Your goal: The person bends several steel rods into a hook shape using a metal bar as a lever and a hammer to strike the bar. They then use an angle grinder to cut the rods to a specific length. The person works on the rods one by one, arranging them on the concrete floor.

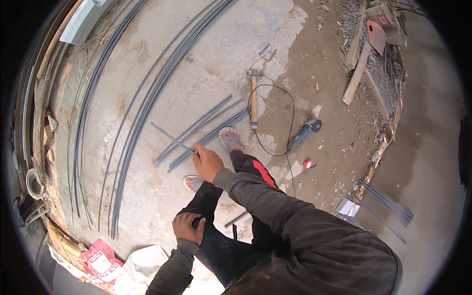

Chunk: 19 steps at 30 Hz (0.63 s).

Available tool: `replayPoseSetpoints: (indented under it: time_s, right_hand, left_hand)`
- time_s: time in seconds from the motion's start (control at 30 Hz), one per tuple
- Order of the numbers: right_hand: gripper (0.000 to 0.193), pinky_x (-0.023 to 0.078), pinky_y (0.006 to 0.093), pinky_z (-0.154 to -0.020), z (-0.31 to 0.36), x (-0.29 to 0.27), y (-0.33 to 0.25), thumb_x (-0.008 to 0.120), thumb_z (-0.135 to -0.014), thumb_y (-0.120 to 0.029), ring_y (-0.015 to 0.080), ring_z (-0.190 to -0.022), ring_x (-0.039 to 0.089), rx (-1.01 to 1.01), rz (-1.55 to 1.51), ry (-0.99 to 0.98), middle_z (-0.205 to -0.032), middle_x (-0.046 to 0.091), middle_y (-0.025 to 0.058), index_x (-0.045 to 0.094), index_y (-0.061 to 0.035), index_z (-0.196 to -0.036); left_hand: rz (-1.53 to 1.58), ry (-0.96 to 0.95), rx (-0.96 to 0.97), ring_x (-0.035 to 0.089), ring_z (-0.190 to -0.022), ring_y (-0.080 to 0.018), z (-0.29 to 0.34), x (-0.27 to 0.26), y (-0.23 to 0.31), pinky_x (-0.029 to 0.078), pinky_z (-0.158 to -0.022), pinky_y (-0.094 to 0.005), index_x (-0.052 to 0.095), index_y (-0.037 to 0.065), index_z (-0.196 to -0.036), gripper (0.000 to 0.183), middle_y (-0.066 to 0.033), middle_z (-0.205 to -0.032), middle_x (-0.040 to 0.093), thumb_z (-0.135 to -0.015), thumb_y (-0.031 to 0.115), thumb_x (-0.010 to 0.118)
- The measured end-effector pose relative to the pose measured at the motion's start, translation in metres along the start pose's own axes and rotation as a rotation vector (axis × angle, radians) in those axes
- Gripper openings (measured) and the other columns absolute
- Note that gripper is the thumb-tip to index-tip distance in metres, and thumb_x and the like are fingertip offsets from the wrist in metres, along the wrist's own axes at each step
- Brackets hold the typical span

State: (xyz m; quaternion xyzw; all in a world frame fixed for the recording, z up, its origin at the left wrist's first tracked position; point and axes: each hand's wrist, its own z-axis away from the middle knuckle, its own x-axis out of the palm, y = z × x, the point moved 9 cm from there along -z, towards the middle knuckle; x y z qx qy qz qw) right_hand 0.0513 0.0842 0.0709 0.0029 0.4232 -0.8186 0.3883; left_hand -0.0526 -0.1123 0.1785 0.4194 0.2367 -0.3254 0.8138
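My right hand (208,163) is closed round one end of a short grey steel rod (169,136), which points away to the far left. Beneath and beyond the rod lie cut rods (196,125) in two loose bundles on the concrete, close to my sandalled feet. My left hand (189,228) rests on my left knee with its fingers spread over the dark trouser cloth, holding nothing. To the right of the cut rods lies a hammer (254,101) with a wooden handle. Beyond my right leg is a blue angle grinder (305,134) with its black cord looped around the hammer.
Long steel rods (147,105) run along the ground on the left. A red tape measure (308,163) lies near the grinder. More rods (388,201) stick out by a white box (348,207) at right. Sacks (101,263) lie at lower left; a plank (356,76) lies at upper right.
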Motion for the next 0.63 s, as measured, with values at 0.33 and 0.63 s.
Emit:
replayPoseSetpoints:
  time_s: [0.33,0.63]
  right_hand:
    - [0.025,0.053,0.0480,-0.085,0.034,-0.114,0.296,0.065,-0.095,-0.021,0.0396,-0.097,0.071,0.592,-0.301,0.518,-0.105,0.073,0.0226,0.068,0.0016,-0.104]
    - [0.024,0.052,0.0488,-0.079,0.142,-0.298,0.231,0.063,-0.097,-0.021,0.0402,-0.090,0.069,0.557,0.031,1.116,-0.096,0.071,0.0232,0.065,0.0006,-0.105]
  left_hand:
    - [0.125,-0.182,-0.118,0.064,-0.104,-0.0315,0.047,0.057,0.029,0.047,-0.094,-0.0473,0.077,0.013,-0.092,0.018,-0.0061,-0.098,0.073,-0.084,0.028,0.078]
    - [-0.314,-0.243,-0.350,0.042,-0.138,-0.0371,0.023,0.063,0.065,0.033,-0.113,-0.0559,0.069,0.013,-0.123,0.054,-0.0136,-0.139,0.056,-0.082,0.047,0.075]
